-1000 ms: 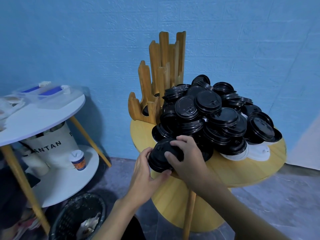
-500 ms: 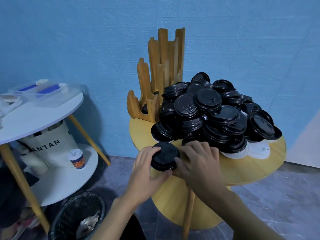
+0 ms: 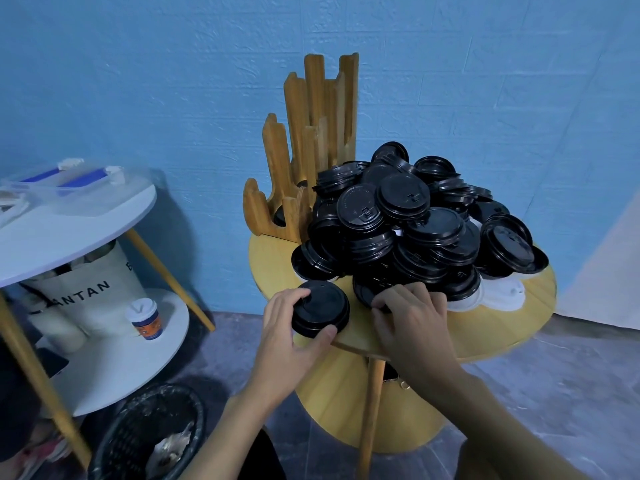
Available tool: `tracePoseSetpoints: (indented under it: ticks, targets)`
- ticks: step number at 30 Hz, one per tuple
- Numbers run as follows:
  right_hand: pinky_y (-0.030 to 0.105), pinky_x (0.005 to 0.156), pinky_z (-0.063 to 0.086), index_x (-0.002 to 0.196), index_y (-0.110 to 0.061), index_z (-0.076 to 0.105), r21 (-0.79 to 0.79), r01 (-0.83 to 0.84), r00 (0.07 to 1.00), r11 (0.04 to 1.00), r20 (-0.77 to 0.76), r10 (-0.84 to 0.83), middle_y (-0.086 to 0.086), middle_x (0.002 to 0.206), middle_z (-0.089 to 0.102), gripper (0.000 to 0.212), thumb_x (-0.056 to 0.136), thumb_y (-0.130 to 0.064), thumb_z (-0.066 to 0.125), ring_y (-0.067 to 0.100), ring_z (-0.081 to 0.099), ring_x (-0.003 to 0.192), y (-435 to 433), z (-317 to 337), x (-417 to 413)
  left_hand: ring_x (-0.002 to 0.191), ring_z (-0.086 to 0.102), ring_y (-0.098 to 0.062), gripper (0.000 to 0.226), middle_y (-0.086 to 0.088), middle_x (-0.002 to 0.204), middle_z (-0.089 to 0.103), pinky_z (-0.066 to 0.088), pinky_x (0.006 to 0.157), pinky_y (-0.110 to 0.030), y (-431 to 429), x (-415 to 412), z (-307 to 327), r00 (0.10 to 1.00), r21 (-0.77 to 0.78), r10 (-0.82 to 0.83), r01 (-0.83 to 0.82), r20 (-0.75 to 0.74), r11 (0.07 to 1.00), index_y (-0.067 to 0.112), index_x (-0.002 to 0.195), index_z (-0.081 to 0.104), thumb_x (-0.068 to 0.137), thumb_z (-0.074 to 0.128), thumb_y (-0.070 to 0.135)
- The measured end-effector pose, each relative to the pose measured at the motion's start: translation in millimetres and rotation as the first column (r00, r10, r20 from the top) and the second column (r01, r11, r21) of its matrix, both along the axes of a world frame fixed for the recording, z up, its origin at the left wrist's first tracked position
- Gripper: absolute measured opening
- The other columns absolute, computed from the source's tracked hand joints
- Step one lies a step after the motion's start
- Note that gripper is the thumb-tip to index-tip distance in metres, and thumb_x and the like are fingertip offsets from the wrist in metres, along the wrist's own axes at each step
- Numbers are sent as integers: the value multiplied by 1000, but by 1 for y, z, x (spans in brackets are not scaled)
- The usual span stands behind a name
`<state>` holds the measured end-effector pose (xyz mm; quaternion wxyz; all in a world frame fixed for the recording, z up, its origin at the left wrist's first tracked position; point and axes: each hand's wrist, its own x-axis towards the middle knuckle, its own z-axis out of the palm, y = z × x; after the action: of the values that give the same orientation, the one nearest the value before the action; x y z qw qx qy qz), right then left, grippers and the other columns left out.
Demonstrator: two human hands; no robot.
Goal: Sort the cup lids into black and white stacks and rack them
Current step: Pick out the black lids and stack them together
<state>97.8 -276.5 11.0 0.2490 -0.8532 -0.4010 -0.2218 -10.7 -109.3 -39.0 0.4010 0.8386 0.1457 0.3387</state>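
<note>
A big heap of black cup lids (image 3: 408,230) covers the round wooden table (image 3: 512,327). A few white lids (image 3: 498,294) peek out under its right front. My left hand (image 3: 291,337) grips a short stack of black lids (image 3: 322,311) standing at the table's front left edge, thumb on its near side. My right hand (image 3: 412,313) has its fingers curled onto black lids at the heap's front foot. The wooden lid rack (image 3: 308,157) stands at the table's back left, one black lid in a low slot.
A white two-tier side table (image 3: 69,220) stands at the left with clear plastic boxes on top, a canvas bag and a paper cup (image 3: 145,318) on its lower shelf. A black mesh waste bin (image 3: 149,434) sits on the floor below. A blue wall is behind.
The stack of black lids came down from mid-air onto the table's front left edge. My right hand left it and moved right to the foot of the heap.
</note>
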Motion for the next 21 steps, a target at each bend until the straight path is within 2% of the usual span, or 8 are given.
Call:
tracePoseSetpoints:
  ticks: [4, 7, 10, 13, 16, 19, 21]
  targets:
    - [26, 82, 34, 93, -27, 61, 235, -76, 966, 969, -223, 130, -27, 87, 51, 10, 92, -16, 62, -7, 42, 92, -4, 10, -9, 129, 38, -8, 59, 23, 124, 45, 28, 97, -4, 2, 2, -2, 1000, 28, 13, -13, -14, 1000, 36, 129, 46, 79, 64, 62]
    - [17, 74, 44, 96, -27, 55, 424, -115, 869, 898, -396, 298, -17, 85, 56, 14, 97, -13, 57, 1, 53, 88, -7, 15, -14, 127, 36, -3, 58, 24, 123, 44, 28, 96, -3, 2, 4, -1, 999, 32, 20, -19, -34, 999, 40, 127, 44, 77, 62, 65]
    - [14, 68, 42, 99, -27, 52, 525, -116, 838, 843, -403, 366, -16, 84, 55, 20, 99, -7, 51, 5, 53, 79, -8, 18, -15, 127, 35, -2, 59, 28, 123, 42, 29, 96, -5, 2, 5, -2, 999, 28, 15, -14, -36, 1000, 41, 126, 43, 76, 61, 66]
    - [16, 67, 41, 95, -30, 55, 543, -115, 865, 832, -357, 352, -11, 85, 55, 29, 100, -3, 45, 11, 52, 82, -8, 19, -13, 127, 34, -1, 61, 27, 123, 42, 30, 96, -8, 2, 4, -2, 999, 26, 16, -14, -41, 1000, 39, 128, 44, 76, 61, 66]
    - [12, 76, 42, 100, -28, 60, 507, -96, 866, 856, -382, 323, -7, 101, 54, 27, 99, -4, 48, 5, 53, 95, -7, 20, -9, 127, 34, 0, 60, 28, 123, 41, 31, 97, -11, 2, 4, -1, 999, 31, 16, -15, -35, 999, 40, 128, 43, 76, 61, 65]
    - [15, 86, 44, 111, -22, 58, 463, -69, 870, 884, -405, 280, -9, 120, 48, 22, 94, -9, 60, 3, 51, 107, -8, 15, -4, 128, 33, 0, 60, 29, 123, 41, 31, 97, -12, 2, 4, -1, 999, 29, 13, -12, -36, 1000, 41, 127, 42, 76, 62, 65]
    - [19, 97, 42, 113, -20, 57, 407, -80, 900, 910, -364, 242, -9, 137, 39, 30, 87, -12, 70, 7, 46, 121, -10, 11, 0, 129, 33, -2, 61, 27, 124, 42, 33, 97, -15, 2, 4, -1, 999, 32, 14, -12, -38, 999, 39, 129, 43, 76, 62, 65]
